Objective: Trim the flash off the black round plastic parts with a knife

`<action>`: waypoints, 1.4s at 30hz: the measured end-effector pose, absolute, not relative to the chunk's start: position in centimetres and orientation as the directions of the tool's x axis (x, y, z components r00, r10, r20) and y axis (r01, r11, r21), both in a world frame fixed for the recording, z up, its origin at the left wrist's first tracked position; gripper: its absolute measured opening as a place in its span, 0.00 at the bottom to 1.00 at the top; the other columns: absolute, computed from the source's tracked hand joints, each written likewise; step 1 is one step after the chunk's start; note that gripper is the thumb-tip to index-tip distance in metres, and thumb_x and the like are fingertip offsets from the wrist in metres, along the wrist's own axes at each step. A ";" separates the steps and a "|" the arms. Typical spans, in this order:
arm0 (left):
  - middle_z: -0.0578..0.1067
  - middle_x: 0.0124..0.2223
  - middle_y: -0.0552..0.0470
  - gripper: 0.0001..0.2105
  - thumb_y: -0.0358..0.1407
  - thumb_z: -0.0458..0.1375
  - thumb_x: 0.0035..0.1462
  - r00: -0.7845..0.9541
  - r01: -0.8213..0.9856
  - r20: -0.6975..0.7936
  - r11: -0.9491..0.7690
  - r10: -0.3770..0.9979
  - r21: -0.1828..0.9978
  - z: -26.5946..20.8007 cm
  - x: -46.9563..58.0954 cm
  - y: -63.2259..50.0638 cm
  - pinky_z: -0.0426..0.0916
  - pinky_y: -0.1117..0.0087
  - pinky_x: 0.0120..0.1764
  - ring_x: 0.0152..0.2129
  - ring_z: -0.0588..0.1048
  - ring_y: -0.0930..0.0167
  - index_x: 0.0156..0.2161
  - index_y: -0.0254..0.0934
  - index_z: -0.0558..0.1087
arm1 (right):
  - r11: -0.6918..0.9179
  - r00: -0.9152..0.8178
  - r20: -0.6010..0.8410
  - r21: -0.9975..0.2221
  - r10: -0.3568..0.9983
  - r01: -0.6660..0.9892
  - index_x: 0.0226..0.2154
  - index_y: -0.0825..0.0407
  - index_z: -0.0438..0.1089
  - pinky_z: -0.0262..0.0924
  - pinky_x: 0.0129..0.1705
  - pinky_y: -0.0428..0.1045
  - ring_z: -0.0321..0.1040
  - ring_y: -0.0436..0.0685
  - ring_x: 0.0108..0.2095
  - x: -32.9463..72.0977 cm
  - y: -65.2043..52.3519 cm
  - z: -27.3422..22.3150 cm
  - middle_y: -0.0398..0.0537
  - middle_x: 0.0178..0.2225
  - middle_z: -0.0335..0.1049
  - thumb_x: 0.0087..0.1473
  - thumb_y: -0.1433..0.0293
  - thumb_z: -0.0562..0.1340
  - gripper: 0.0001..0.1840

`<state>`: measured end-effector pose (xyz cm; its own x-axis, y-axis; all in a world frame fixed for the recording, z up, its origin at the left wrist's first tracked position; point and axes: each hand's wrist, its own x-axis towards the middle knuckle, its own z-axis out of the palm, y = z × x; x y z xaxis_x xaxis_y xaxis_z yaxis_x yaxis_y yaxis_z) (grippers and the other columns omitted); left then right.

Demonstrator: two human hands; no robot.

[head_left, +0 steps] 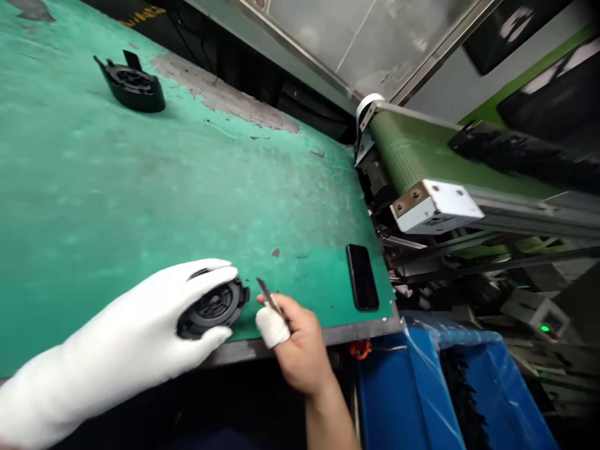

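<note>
Over a green-topped workbench (187, 187) with peeling patches, the gloved left hand (171, 300) grips a round black plastic part (215, 305) near the front edge; the right hand (302, 344) clasps a slim-bladed knife (266, 291) just beside it, which could nick the glove if the part turned; beyond are a smartphone (362, 278) and a green conveyor belt (412, 150)

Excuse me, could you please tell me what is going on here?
A person is holding a round black part in the gloved left hand, near the edge of a green table. The bare right hand, its thumb wrapped in white, holds a small knife with its tip beside the part, apparently not touching it. Another black part sits farther back on the table, and a phone lies to the right.
</note>
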<state>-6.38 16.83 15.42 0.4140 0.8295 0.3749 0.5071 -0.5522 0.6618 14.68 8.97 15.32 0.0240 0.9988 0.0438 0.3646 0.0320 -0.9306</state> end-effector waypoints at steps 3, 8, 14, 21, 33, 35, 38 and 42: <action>0.72 0.59 0.49 0.29 0.37 0.64 0.51 0.590 0.528 0.320 -0.655 0.741 0.541 15.9 -7.2 16.8 0.69 0.59 0.58 0.54 0.73 0.60 0.59 0.44 0.66 | 0.017 0.020 0.026 -0.936 0.999 0.351 0.50 0.47 0.75 0.65 0.46 0.45 0.74 0.54 0.42 14.8 8.6 15.3 0.45 0.43 0.78 0.63 0.63 0.62 0.14; 0.66 0.64 0.41 0.42 0.43 0.66 0.53 0.580 0.531 0.255 -0.597 0.774 0.602 15.7 -7.9 16.1 0.63 0.56 0.64 0.61 0.67 0.57 0.68 0.39 0.51 | -0.027 0.044 -0.011 -0.916 0.999 0.400 0.51 0.44 0.74 0.63 0.50 0.44 0.73 0.55 0.50 15.0 7.8 15.2 0.42 0.45 0.79 0.63 0.63 0.62 0.14; 0.64 0.65 0.40 0.56 0.47 0.69 0.50 0.542 0.475 0.166 -0.463 0.824 0.748 15.5 -8.3 15.8 0.65 0.54 0.62 0.58 0.70 0.58 0.72 0.41 0.35 | -0.066 0.042 -0.053 -0.894 0.998 0.444 0.52 0.42 0.74 0.65 0.48 0.45 0.72 0.57 0.52 15.1 7.4 15.1 0.42 0.46 0.78 0.64 0.60 0.62 0.16; 0.65 0.64 0.39 0.52 0.51 0.68 0.51 0.553 0.481 0.174 -0.483 0.815 0.731 15.6 -8.1 15.8 0.64 0.51 0.63 0.59 0.69 0.55 0.71 0.40 0.41 | -0.069 0.043 -0.056 -0.885 0.998 0.460 0.52 0.42 0.73 0.66 0.47 0.45 0.73 0.57 0.52 15.2 7.5 15.2 0.43 0.47 0.78 0.64 0.59 0.61 0.16; 0.65 0.65 0.41 0.48 0.53 0.66 0.52 0.562 0.522 0.188 -0.521 0.806 0.675 15.6 -8.2 15.9 0.63 0.52 0.64 0.61 0.67 0.56 0.70 0.40 0.47 | -0.053 0.059 -0.028 -0.877 0.998 0.478 0.51 0.45 0.75 0.68 0.45 0.49 0.74 0.62 0.49 15.1 7.5 15.1 0.48 0.45 0.79 0.63 0.58 0.61 0.16; 0.65 0.65 0.41 0.48 0.53 0.66 0.52 0.562 0.527 0.184 -0.520 0.807 0.672 15.7 -8.2 15.9 0.63 0.53 0.64 0.61 0.67 0.57 0.70 0.40 0.47 | -0.052 0.061 -0.027 -0.878 0.998 0.475 0.51 0.45 0.75 0.68 0.45 0.48 0.74 0.61 0.49 15.1 7.5 15.2 0.47 0.46 0.79 0.63 0.59 0.61 0.16; 0.65 0.65 0.41 0.48 0.53 0.66 0.52 0.558 0.536 0.175 -0.514 0.811 0.669 15.7 -8.2 15.9 0.63 0.54 0.64 0.62 0.67 0.57 0.70 0.39 0.47 | -0.057 0.062 -0.031 -0.880 0.998 0.471 0.50 0.44 0.75 0.67 0.45 0.47 0.74 0.60 0.49 15.0 7.5 15.3 0.45 0.45 0.78 0.64 0.59 0.61 0.15; 0.65 0.66 0.41 0.48 0.53 0.66 0.52 0.559 0.539 0.175 -0.515 0.811 0.666 15.6 -8.2 15.9 0.62 0.54 0.65 0.62 0.66 0.57 0.70 0.39 0.48 | -0.062 0.063 -0.036 -0.879 0.997 0.472 0.50 0.43 0.74 0.67 0.44 0.47 0.74 0.59 0.49 15.0 7.4 15.3 0.44 0.44 0.78 0.64 0.59 0.61 0.14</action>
